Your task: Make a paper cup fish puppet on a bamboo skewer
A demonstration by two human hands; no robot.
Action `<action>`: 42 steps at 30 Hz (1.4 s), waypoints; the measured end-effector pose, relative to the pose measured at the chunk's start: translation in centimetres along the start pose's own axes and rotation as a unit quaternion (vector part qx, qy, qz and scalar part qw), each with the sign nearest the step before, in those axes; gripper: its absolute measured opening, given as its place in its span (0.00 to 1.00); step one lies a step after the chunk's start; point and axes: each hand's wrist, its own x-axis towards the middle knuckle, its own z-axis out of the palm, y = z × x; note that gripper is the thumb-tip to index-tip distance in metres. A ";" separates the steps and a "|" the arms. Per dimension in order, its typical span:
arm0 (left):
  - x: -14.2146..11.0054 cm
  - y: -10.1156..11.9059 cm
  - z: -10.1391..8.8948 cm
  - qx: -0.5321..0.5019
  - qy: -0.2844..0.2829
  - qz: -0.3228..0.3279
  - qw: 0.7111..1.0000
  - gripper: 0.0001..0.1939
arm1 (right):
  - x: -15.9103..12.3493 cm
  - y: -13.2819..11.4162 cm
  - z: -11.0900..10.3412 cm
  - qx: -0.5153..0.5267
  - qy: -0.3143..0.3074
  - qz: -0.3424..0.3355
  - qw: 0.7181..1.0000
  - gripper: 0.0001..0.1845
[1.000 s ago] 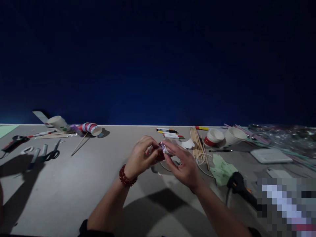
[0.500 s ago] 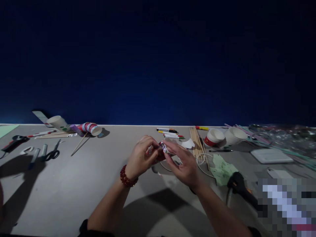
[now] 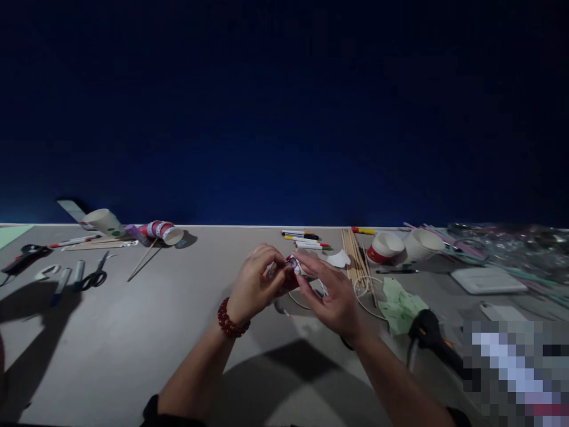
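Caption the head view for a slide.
A small red-and-white object in the grip of left hand and right hand, above a cluttered table.

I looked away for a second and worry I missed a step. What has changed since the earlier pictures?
No clear change: nothing was visibly taken up or let go. The left hand and right hand still hold the small patterned piece between them; the scissors and wooden sticks stayed put.
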 end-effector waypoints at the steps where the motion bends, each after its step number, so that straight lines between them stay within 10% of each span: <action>1: 0.0 0.0 0.0 0.000 -0.001 0.000 1.000 0.04 | 0.0 0.0 0.0 -0.001 -0.001 0.001 1.000 0.30; 33: 0.0 1.1 -0.6 -0.004 0.009 -0.004 1.000 0.01 | -0.6 -0.4 0.3 0.055 0.027 0.082 0.995 0.29; 42: -0.9 -0.7 -3.3 0.021 -0.014 0.000 1.000 0.18 | -1.2 1.3 1.1 0.284 0.138 0.273 0.909 0.26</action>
